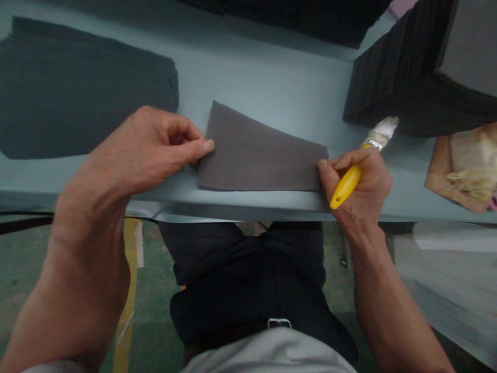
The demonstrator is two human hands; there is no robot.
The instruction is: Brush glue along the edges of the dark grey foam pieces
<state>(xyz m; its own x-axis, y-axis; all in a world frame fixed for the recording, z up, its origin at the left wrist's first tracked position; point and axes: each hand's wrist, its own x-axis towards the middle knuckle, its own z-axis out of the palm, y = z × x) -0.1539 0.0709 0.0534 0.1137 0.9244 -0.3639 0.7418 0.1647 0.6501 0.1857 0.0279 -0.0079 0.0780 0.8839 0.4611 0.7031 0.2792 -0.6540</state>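
A flat dark grey piece of sheet material (260, 153), with a slanted far edge, lies along the front of the table. My left hand (155, 147) pinches its left edge between thumb and fingers. At its right end, my right hand (361, 176) has thumb and fingertip on the edge. That same hand also carries a paintbrush (349, 185) with a yellow handle, tucked across the palm. The brush's whitish bristles point away to the upper right. Beyond my left hand is a dark greenish-grey stack of sheets (85, 88).
A tall stack of dark sheets (392, 83) stands at the right, with another dark pile (295, 20) along the back. Near the right edge, a brown board (438, 166) bears pale, crusty residue. The pale blue table (264, 77) ends just in front of my body.
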